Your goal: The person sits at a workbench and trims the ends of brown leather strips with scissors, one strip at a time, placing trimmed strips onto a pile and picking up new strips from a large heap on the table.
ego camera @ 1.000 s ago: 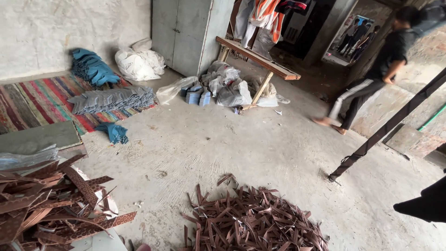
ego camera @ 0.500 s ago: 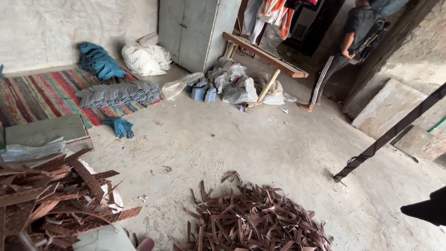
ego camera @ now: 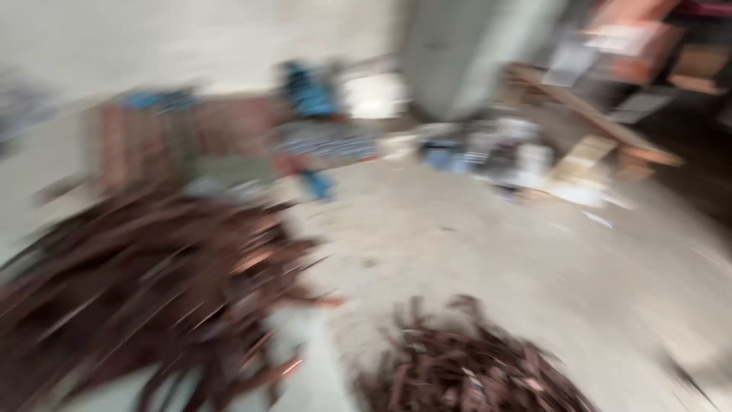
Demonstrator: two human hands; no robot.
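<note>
Change: view swung left since 0.5 s ago, now heavily blurred; person at far right gone from sight.
Hands: neither in view; pose and grip cannot be told.
Large pile of brown strips (ego camera: 145,297): lower left, on floor (ego camera: 473,244).
Small pile of brown strips (ego camera: 465,366): bottom centre, apart from the large pile.
Striped rug (ego camera: 198,137): behind the large pile.

- A large heap of reddish-brown strips (ego camera: 145,290) lay blurred on the concrete floor at the left.
- A smaller pile of like strips (ego camera: 465,366) lay nearby, lower centre.
</note>
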